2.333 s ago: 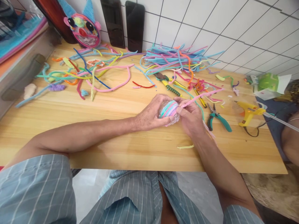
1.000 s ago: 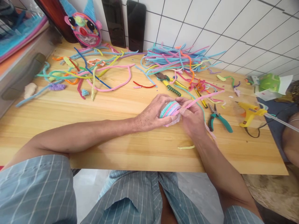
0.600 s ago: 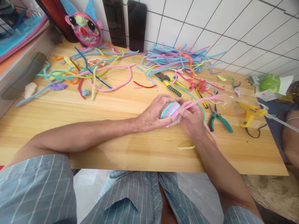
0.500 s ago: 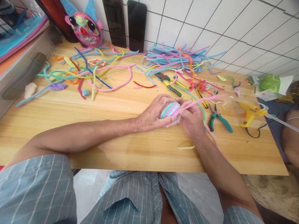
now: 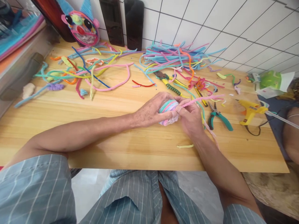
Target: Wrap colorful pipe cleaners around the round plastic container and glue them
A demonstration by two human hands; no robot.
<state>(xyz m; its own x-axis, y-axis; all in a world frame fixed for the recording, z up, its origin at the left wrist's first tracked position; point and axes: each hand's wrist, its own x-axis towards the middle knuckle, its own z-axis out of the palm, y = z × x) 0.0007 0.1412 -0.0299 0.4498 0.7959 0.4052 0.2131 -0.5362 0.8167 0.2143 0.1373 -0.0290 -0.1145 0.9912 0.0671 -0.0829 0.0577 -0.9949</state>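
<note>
Between my hands, above the wooden table [image 5: 121,146], is a small rounded piece wound with pipe cleaners [image 5: 168,107] in teal, pink and lilac stripes. My left hand [image 5: 156,109] wraps its left side, thumb across the front. My right hand [image 5: 190,115] pinches a pink pipe cleaner [image 5: 205,98] against the piece's right side; its free end sticks out to the right. Teal and pink strands trail beside my right wrist. A short yellow pipe cleaner piece [image 5: 185,146] lies just below that hand.
Behind lie a heap of pipe cleaners [image 5: 163,56], green-and-yellow pliers [image 5: 171,87] and a cutter knife [image 5: 201,96]. Teal-handled pliers [image 5: 220,119] and a yellow glue gun [image 5: 251,110] are at right. A pipe-cleaner face figure [image 5: 81,28] and two phones [image 5: 134,23] stand against the tiled wall.
The striped piece has turned slightly in my hands, showing more of its pale lower side. Both hands keep their hold. The whole view has shifted a little.
</note>
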